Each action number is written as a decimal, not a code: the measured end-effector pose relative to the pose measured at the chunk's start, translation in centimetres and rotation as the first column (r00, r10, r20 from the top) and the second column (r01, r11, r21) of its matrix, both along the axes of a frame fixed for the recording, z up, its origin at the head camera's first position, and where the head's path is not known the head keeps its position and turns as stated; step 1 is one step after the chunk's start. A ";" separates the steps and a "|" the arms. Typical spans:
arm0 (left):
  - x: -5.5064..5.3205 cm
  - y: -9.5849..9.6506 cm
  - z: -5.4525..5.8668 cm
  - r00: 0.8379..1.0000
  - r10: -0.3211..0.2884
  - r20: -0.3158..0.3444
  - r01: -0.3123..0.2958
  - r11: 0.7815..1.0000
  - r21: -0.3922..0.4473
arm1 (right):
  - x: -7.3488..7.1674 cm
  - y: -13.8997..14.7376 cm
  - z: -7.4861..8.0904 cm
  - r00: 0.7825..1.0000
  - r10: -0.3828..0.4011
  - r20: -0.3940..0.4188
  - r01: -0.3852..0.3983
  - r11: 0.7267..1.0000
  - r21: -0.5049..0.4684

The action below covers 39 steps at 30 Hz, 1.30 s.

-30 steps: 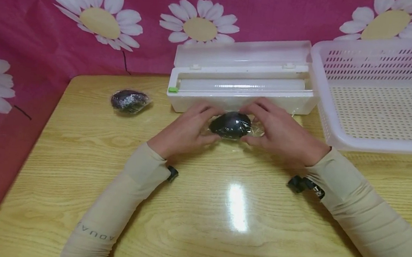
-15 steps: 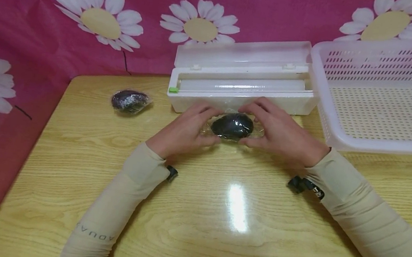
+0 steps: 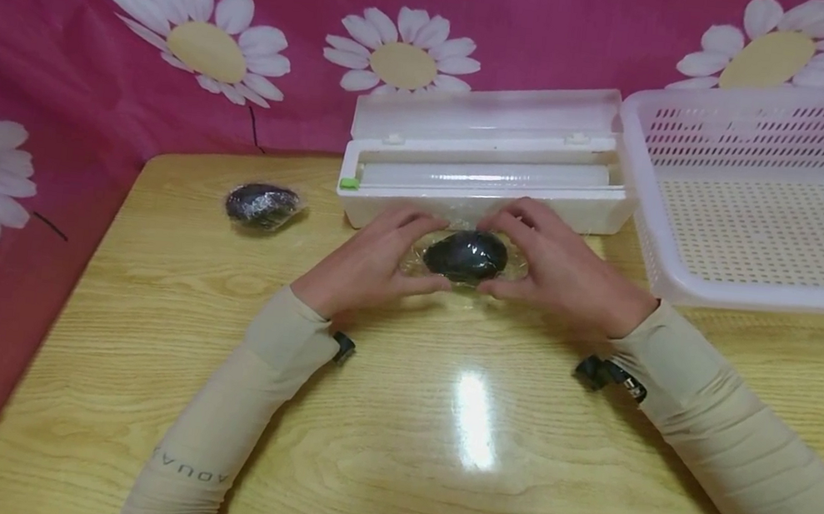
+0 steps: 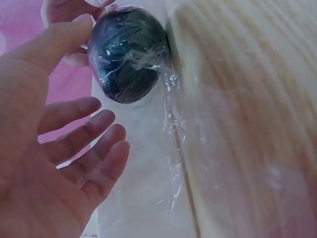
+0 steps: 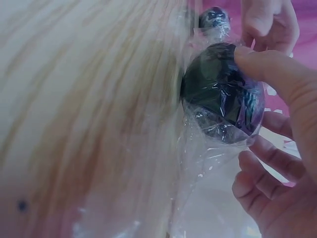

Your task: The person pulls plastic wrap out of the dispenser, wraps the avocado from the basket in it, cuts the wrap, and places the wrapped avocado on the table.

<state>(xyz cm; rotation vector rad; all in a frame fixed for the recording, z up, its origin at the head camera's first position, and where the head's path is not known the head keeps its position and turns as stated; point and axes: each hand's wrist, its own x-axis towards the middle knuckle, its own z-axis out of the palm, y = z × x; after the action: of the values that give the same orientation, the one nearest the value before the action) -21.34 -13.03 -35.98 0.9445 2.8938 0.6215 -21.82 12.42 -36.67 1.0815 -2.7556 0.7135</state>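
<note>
A dark, glossy oval avocado (image 3: 466, 256) in loose clear cling film (image 5: 213, 134) lies between both hands, in front of the cling film box. My left hand (image 3: 374, 257) curves round its left end, thumb on the near side and fingertips on the far side. In the left wrist view, the thumb (image 4: 64, 42) is at the avocado's edge and the other fingers fan out loosely below. My right hand (image 3: 558, 264) holds the right end; its thumb (image 5: 265, 67) rests on the wrapped skin and the fingers reach behind.
A white cling film box (image 3: 493, 207) stands open at the back, a roll (image 3: 481, 174) inside. Right of it is a white slotted basket (image 3: 655, 241). Another film-wrapped dark fruit (image 3: 262, 206) lies at the left on the wooden table (image 3: 378, 438).
The avocado has shifted slightly right and turned a little in the hands. My left thumb has slid right along its near side. The box, basket and other wrapped fruit stay put.
</note>
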 end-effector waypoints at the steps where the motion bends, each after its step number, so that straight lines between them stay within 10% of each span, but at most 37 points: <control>1: 0.0 -0.1 0.1 1.000 0.004 0.002 -0.004 1.000 0.008 | 0.0 0.0 0.0 1.000 -0.005 0.002 0.005 1.000 0.000; 9: 0.0 -0.9 0.6 0.994 0.047 -0.098 -0.034 0.990 0.136 | 0.4 0.1 0.2 0.999 -0.044 0.019 0.045 0.999 -0.004; 15: -1.0 -2.4 1.0 0.949 0.148 -0.277 -0.073 0.962 0.264 | 0.5 0.1 0.8 0.998 -0.066 -0.022 0.065 0.998 -0.007; 22: -2.4 -4.7 1.3 0.926 0.303 -0.224 -0.217 0.915 0.340 | 1.1 -0.4 2.5 0.992 -0.050 -0.120 0.049 0.999 -0.016; 32: -3.6 -6.5 0.7 0.915 0.387 -0.113 -0.351 0.903 0.250 | 2.3 -1.8 5.9 0.959 0.063 -0.278 -0.078 0.996 -0.041; 39: -4.1 -6.4 0.5 0.896 0.415 -0.155 -0.406 0.909 0.088 | 1.9 -3.1 8.1 0.948 0.097 -0.302 -0.101 0.995 0.003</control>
<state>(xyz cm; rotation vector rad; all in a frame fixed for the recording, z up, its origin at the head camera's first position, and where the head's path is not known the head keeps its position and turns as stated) -25.39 -19.47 -35.50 0.3963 3.2775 0.6687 -19.94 9.36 -28.56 1.2201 -2.4508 0.5239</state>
